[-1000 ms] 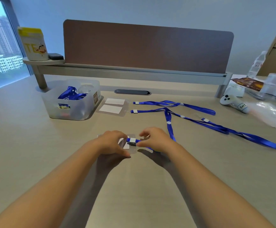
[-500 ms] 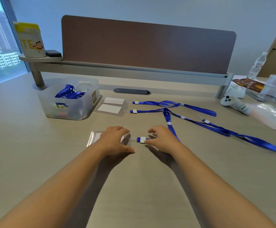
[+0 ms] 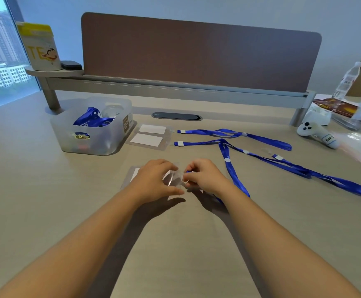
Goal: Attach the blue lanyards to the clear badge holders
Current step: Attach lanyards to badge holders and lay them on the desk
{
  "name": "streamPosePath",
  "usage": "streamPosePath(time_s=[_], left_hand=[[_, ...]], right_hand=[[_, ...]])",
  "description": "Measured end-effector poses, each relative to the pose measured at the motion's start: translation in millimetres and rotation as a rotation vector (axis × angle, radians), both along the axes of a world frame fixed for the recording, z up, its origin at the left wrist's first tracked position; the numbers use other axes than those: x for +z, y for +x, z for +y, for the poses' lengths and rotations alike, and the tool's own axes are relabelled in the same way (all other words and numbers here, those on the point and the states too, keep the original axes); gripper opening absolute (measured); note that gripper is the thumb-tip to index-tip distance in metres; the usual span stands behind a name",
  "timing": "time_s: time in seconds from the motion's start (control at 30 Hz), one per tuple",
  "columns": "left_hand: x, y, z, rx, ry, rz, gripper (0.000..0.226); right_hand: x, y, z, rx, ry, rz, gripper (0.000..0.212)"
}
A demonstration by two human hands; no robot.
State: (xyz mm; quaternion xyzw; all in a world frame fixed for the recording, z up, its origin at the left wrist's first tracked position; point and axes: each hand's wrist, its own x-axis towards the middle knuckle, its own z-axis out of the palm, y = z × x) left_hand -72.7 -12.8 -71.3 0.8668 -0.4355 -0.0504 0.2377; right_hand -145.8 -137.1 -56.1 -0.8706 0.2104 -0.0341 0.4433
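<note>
My left hand [image 3: 155,179] holds a clear badge holder [image 3: 174,179] flat on the desk, its right end lifted between my fingers. My right hand [image 3: 204,176] pinches the clip end of a blue lanyard [image 3: 232,168] right against that end of the holder. The strap runs from behind my right wrist up across the desk. Two more clear badge holders with white cards [image 3: 148,136] lie further back, each beside the end of a blue lanyard [image 3: 235,134].
A translucent bin [image 3: 110,136] with more blue lanyards stands back left. A white controller [image 3: 317,134], a plastic bag, a snack pack and a water bottle [image 3: 347,80] sit at the right. A brown divider [image 3: 196,54] runs along the desk's back.
My hands had drawn apart with the lanyard clip clear of the holder. Now they are together again, the clip end pressed to the lifted end of the holder.
</note>
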Motion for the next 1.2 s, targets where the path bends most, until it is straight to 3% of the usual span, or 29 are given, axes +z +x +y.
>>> streamPosePath(time_s=[0.1,0.23,0.47,0.6,0.87,1.2], left_hand=[[8,-5,0,0.009,-0.031,-0.022,0.045],[23,-4,1,0.058,-0.106,-0.056,0.021],[52,-5,0,0.088,-0.181,-0.121,0.024],[57,-14,-1,0.117,-0.311,-0.158,0.040],[53,-26,-1,0.089,-0.337,-0.245,0.051],[66,-23,-4,0.069,-0.360,-0.218,0.030]], right_hand=[[9,-3,-2,-0.016,0.101,-0.077,0.026],[17,-8,-1,0.020,-0.036,-0.109,0.032],[37,-13,7,-0.016,-0.181,-0.215,0.025],[44,-16,8,-0.032,-0.088,-0.228,0.024],[47,-23,10,-0.057,0.187,-0.246,0.017],[52,-25,8,-0.040,0.354,-0.246,0.023]])
